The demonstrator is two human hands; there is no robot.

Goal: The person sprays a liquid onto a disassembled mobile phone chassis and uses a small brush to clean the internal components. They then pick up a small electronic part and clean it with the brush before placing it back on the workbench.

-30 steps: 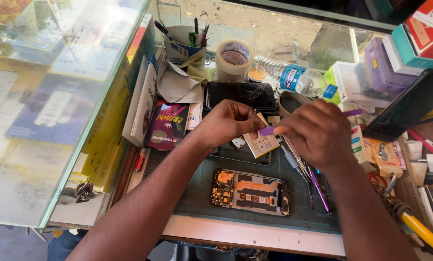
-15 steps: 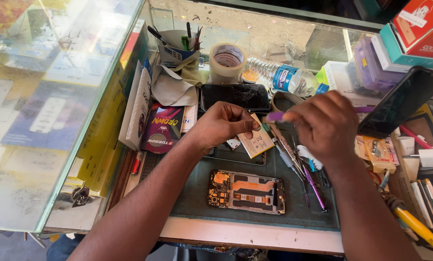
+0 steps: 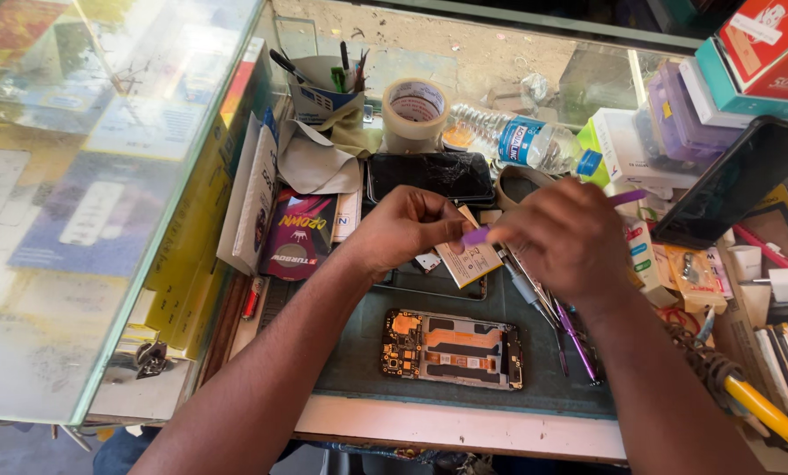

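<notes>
At mid-frame the left hand (image 3: pixel 403 230) has its fingers pinching a small tan battery pack (image 3: pixel 469 262), while the right hand (image 3: pixel 563 236) pinches a purple plastic pry tool (image 3: pixel 476 235) against the pack's top edge. Directly below lies the opened phone (image 3: pixel 452 349) on the dark green mat (image 3: pixel 543 387). Screwdrivers (image 3: pixel 563 327) crowd the right side; some bare mat remains around the phone, short of the surface's pale front edge (image 3: pixel 464 427).

A phone repair stall. An opened phone (image 3: pixel 452 349) lies on the mat (image 3: pixel 552 387). Screwdrivers (image 3: pixel 570 330), tape (image 3: pixel 416 113) and boxes (image 3: pixel 746 62) crowd it.
</notes>
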